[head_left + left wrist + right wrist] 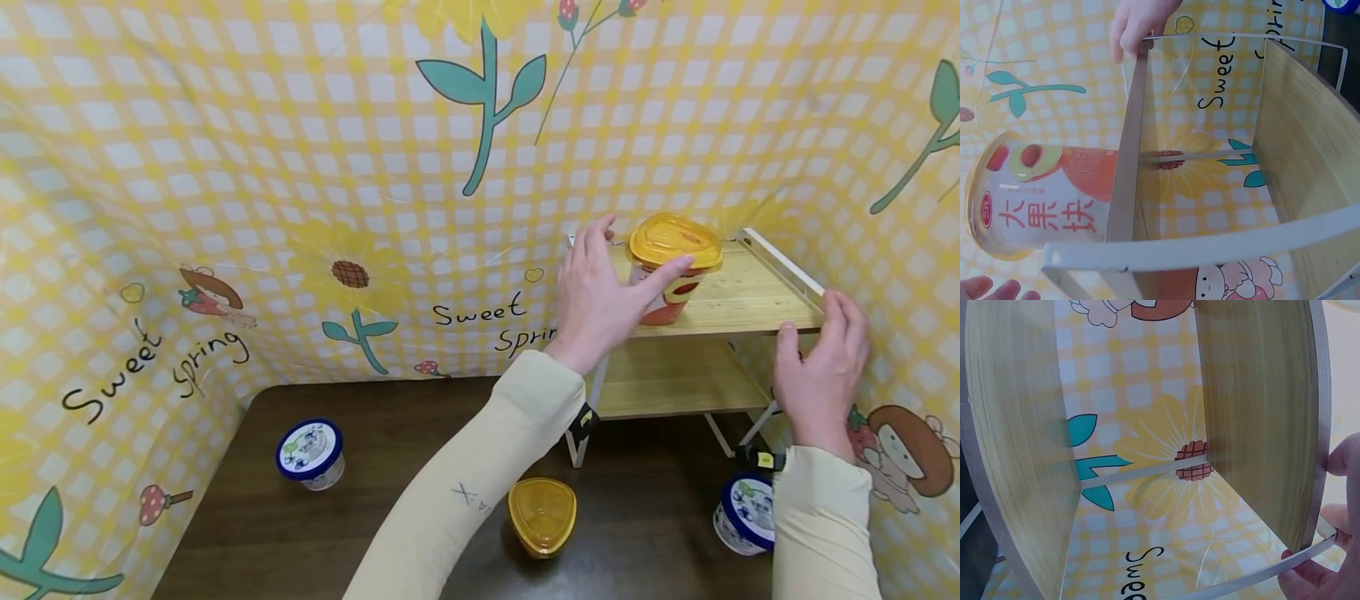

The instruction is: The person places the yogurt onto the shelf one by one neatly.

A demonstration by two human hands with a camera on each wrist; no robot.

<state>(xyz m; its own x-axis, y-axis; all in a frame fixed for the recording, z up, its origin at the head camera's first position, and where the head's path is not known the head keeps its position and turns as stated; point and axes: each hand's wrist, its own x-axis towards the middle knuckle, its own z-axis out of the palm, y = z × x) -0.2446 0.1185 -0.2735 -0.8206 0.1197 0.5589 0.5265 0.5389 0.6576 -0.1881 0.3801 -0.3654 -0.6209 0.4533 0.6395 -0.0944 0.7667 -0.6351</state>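
Observation:
A fruit cup with a yellow lid [671, 237] stands upright on the top board of a two-tier wooden shelf [738, 300], near its left end. My left hand [592, 300] is beside that cup, thumb across its front in the head view. In the left wrist view, the left fingertips [1004, 289] show apart from the fruit cup [1041, 194], its printed label facing out. My right hand [821, 379] grips the shelf's front right corner. In the right wrist view, the right fingers [1307, 575] curl round the white rail there, with the thumb against the front edge.
On the dark table [390, 433], a blue-lidded tub [310, 454] stands at left. A second blue-lidded tub [742, 517] is partly behind the right sleeve. Another yellow-lidded cup [542, 517] stands in front of the shelf. Checked cloth [300, 150] hangs behind and at the sides.

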